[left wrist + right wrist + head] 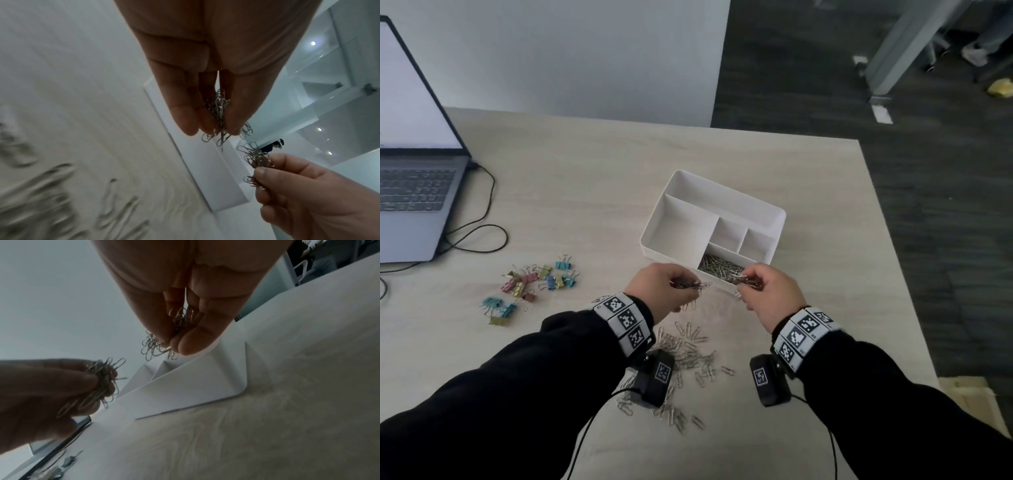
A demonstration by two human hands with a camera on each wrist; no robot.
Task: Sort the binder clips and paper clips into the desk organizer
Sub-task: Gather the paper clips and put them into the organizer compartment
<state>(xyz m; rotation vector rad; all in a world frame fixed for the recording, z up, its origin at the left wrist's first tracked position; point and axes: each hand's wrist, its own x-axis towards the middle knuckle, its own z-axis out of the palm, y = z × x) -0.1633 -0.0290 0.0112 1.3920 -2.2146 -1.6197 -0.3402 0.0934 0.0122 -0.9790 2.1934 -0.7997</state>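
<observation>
- Head view: the left hand (659, 286) sits at lower centre of the frame, its fingers (185, 113) curled around a bunch of paper clips (690, 285)
- Right hand (768, 291) just to its right, fingers (195, 340) pinching a second bunch (748, 281) above the near edge of the desk organizer (654, 219)
- Left wrist view shows both bunches close together but apart, the white organizer wall behind them
- Organizer stands at centre of the frame on the pale wood surface (585, 192); its near right compartment holds a heap of silver clips (719, 266), the other compartments look bare
- Loose paper clips (688, 349) are scattered on the surface below the hands, partly hidden by the wrist cameras
- Coloured binder clips (534, 281) lie in a loose group at left centre, well apart from the organizer
- An open laptop (414, 192) with a black cable (482, 233) fills the upper left of the frame
</observation>
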